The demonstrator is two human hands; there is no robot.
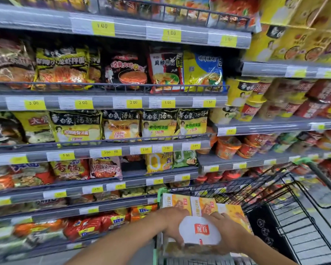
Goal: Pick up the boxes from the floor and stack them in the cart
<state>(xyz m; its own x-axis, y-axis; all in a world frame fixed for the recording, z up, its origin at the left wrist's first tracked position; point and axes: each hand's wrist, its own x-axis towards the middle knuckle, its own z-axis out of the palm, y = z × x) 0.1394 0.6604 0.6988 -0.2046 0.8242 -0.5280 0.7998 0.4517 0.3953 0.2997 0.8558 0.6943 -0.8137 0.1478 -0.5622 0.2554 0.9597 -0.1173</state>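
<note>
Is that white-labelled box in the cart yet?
Inside the cart, not released: left hand and right hand grip the box within its rim, beside other boxes.

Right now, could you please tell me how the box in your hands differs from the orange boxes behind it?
The held box shows a white patch with a red logo; the orange boxes show orange-yellow print. The held box is gripped by the left hand and right hand; the orange boxes lie farther along, side by side. All are at the left side of the cart.
</note>
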